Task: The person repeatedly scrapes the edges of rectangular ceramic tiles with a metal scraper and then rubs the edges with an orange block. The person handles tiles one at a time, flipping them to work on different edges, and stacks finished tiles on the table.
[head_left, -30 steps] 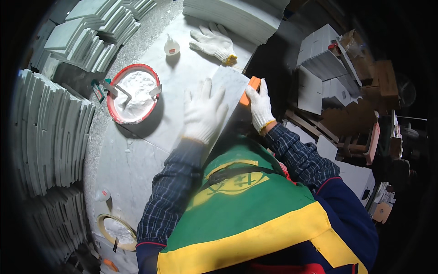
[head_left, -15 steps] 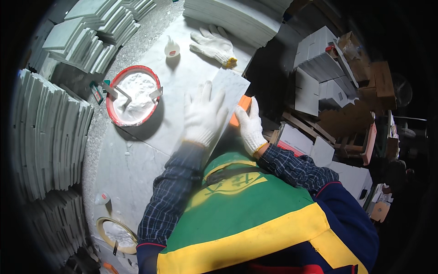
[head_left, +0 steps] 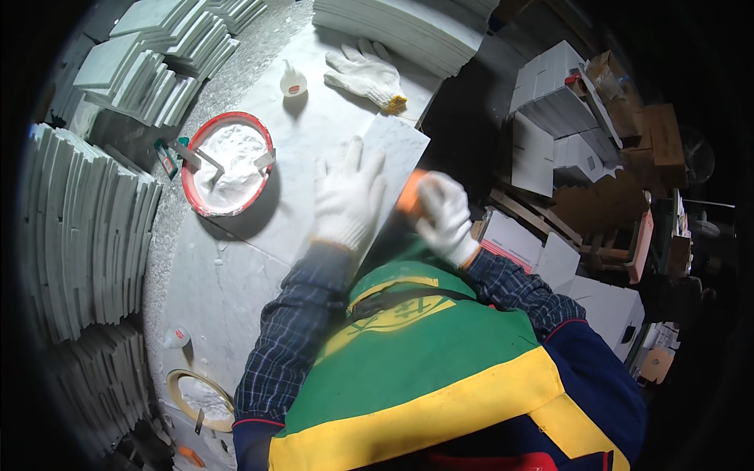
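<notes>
Here the white-gloved left hand lies flat, fingers spread, on a pale grey marble tile. The white-gloved right hand grips an orange block at the tile's right edge. A red-rimmed bowl of white powder sits left, a spare white glove beyond.

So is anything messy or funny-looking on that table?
A little. A lone white glove lies loose by the small bottle, though both hands already wear gloves. The red bowl of white powder looks unspilled. Nothing looks broken.
</notes>
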### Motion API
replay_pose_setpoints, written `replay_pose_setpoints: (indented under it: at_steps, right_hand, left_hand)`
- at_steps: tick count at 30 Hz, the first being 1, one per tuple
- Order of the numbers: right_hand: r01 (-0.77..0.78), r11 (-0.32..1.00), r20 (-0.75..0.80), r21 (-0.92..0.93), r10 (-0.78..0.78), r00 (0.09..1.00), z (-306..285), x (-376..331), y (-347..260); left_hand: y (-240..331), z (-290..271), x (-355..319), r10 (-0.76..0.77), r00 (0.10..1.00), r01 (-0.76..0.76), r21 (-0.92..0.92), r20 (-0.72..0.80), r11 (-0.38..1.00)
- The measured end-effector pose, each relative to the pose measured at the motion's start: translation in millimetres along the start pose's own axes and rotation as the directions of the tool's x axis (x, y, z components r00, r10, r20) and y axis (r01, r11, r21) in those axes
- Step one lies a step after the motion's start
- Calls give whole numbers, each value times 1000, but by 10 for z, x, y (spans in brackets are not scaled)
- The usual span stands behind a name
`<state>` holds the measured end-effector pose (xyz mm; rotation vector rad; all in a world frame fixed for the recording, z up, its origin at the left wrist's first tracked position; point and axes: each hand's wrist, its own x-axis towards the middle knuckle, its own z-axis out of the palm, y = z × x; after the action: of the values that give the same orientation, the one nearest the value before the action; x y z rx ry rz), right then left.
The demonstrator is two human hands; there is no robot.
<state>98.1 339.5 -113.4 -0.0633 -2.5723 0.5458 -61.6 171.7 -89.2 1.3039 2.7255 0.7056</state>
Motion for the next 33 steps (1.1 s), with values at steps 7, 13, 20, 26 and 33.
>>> replay_pose_setpoints:
  at_steps: [7, 13, 20, 26, 33]
  right_hand:
    - [44, 999, -87, -12, -44, 995, 82, 322, 207]
    - [-75, 997, -85, -31, 72, 994, -43, 414, 305]
    - [75, 996, 52, 56, -78, 996, 12, 324, 216]
    - [-95, 995, -200, -28, 87, 976, 7, 478, 542]
    - [124, 988, 26, 92, -127, 992, 4, 325, 77]
  left_hand:
    - [-16, 18, -18, 25, 1000, -24, 31, -9, 999]
    - [9, -20, 0, 34, 999, -35, 61, 18, 998]
    - [0, -13, -6, 33, 999, -33, 53, 7, 998]
    - [36, -73, 19, 32, 999, -34, 63, 23, 997]
    - [11, -37, -13, 28, 1000, -28, 27, -5, 999]
